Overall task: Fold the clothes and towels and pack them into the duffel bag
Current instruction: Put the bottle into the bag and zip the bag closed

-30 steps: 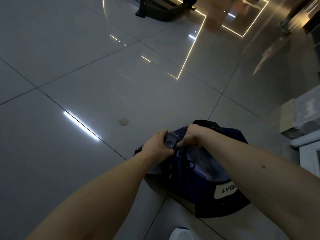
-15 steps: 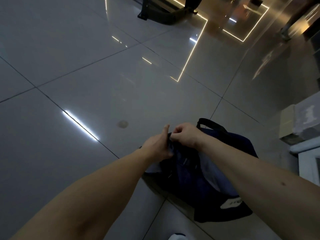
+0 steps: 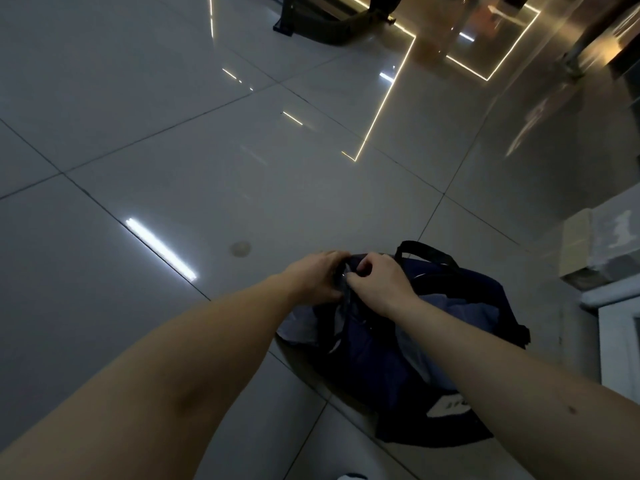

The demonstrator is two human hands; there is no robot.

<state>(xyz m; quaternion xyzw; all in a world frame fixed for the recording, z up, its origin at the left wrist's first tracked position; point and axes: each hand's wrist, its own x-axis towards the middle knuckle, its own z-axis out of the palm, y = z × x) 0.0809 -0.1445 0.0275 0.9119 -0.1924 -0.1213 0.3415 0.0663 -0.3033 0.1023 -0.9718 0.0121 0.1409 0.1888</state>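
A dark navy duffel bag (image 3: 381, 362) lies on the glossy tiled floor at the lower right, with a white logo patch near its front end and a black carry strap (image 3: 427, 252) arching at its far end. Pale blue-grey cloth (image 3: 460, 311) shows inside its opening. My left hand (image 3: 313, 277) grips the bag's far left end. My right hand (image 3: 379, 284) is curled right beside it and pinches the bag's edge; what sits between the fingers is too dark to tell.
Grey floor tiles stretch to the left and ahead. A white cabinet (image 3: 620, 344) with a beige box (image 3: 576, 242) above it stands at the right edge. A dark chair base (image 3: 323, 24) is far ahead. A white shoe tip (image 3: 351, 476) shows at the bottom.
The grey buckle seen between my hands a second ago is hidden now. Both hands have closed together at the bag's far end, and the bag has shifted slightly.
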